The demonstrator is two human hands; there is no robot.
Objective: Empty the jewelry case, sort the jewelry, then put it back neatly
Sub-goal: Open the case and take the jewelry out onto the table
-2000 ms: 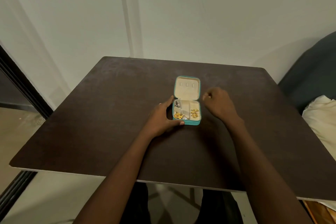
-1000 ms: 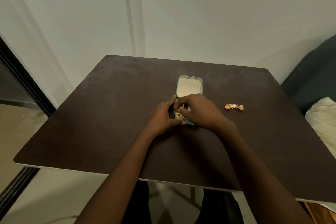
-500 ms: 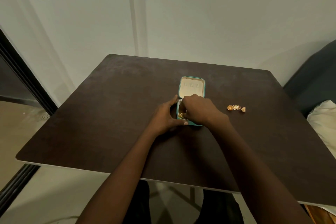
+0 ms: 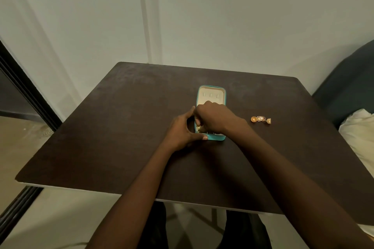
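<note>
step: emptying teal jewelry case, open at table centre | left hand braces case's 9 o'clock wall, thumb and forefinger spread | right hand dips inside, fingers curled, grasp hidden | gold earrings lie at case's 3 o'clock, well apart | advice: pinch one piece, lift straight, keep case pinned.

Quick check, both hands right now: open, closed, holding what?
Left hand: open, braced against the teal jewelry case.
Right hand: fingers down inside the case; grip hidden, cannot tell.
</note>
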